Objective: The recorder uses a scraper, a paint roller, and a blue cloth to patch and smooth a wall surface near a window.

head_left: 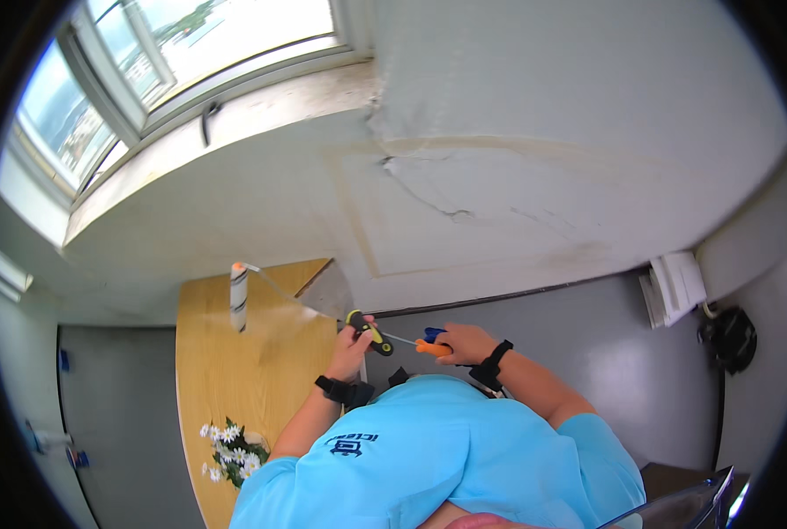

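Observation:
My left hand (349, 351) is closed round the black and yellow-green handle of a putty knife (325, 289). Its wide grey blade points away from me, over the far right corner of the wooden table. In front of my chest, my right hand (466, 344) grips the orange and blue handle of a paint roller (239, 298). The thin metal rod runs left past my left hand, which partly hides it. At the rod's far end, the white roller sleeve with dark stripes and an orange end cap is over the table.
The wooden table (261, 379) stands at my left, bearing white flowers (233, 454). Ahead, the wall (499, 212) has cracks and brownish stains below an open window (146, 79). A dark curved object (206, 122) lies on the sill. White stacked panels (675, 286) and a black bag (730, 339) are at the right.

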Available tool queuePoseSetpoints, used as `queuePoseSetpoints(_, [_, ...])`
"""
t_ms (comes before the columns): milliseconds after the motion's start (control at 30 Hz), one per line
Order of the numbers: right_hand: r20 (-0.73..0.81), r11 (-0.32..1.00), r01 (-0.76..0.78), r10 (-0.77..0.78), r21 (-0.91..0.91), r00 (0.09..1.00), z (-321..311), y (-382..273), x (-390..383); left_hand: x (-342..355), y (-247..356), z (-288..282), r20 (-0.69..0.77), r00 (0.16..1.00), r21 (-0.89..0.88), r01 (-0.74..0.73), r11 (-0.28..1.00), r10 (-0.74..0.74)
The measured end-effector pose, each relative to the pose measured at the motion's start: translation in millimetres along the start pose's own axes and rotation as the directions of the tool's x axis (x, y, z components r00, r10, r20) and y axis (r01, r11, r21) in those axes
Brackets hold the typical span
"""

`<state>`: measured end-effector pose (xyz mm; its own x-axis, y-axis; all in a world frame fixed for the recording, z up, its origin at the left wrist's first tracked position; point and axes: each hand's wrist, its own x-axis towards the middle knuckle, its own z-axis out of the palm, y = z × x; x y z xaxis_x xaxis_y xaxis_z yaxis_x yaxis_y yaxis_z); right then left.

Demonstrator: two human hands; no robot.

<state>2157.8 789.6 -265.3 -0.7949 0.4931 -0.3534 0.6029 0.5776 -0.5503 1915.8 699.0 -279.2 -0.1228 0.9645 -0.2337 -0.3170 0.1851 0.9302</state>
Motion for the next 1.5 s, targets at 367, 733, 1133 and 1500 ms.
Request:
queuePoseSetpoints(367, [-0.195, 0.997, -0.039, 0.027, -0.06, 0.98, 4, -3, -16, 18, 15, -40, -0.117, 0.976, -0.04, 0.18, 0.983, -0.184])
queuePoseSetpoints(733, [-0.185, 0.997, 0.005, 0.01, 0.076, 0.983, 5, -20, 3, 25, 15, -79, -0.08, 0.974, -0.118, 0.202, 0.972, -0.212])
queuePoseSetpoints(1133, [-0.161, 0.98, 0.017, 0.015, 0.197, 0.987, 17, -21, 15, 33, 3, -96, -0.107, 0.965, -0.12, 0.225, 0.967, -0.238])
queuePoseSetpoints(1500, [-0.119, 0.971, -0.066, 0.095, 0.231, 0.988, 22, -22, 27, 38, 12, -92, -0.148, 0.943, -0.131, 0.282, 0.951, -0.3])
